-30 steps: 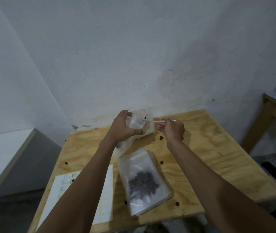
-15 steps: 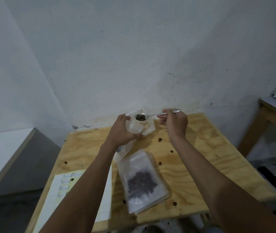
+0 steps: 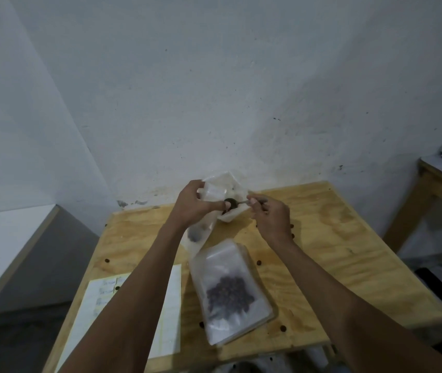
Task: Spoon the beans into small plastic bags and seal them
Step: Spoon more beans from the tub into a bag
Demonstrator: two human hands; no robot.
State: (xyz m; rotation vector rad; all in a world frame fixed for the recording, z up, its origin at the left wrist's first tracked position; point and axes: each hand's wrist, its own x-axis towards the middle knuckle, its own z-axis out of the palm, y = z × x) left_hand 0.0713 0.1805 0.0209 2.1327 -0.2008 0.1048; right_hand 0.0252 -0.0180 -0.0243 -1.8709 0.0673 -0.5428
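Plywood forms the top of the table (image 3: 335,251), which fills the lower middle of the view and is set against a white wall (image 3: 214,90). At about seven o'clock on the table a sheet of labels (image 3: 166,313) is laid flat, partly covered by the left forearm. Just beside it, at six o'clock, a stack of plastic bags (image 3: 230,292) is seen, with dark beans (image 3: 229,294) showing through the top one. Loose beans are scattered over the wood. Toward twelve o'clock, above the far part of the table, a small bag (image 3: 214,193) is gripped by the left hand (image 3: 191,203), the fingers curled round its upper part, its lower end hanging down with a few beans inside. At one o'clock the handle of a spoon (image 3: 241,202) is pinched by the right hand (image 3: 271,219); its bowl, with dark beans in it, is held at the mouth of the small bag, beside the left thumb.
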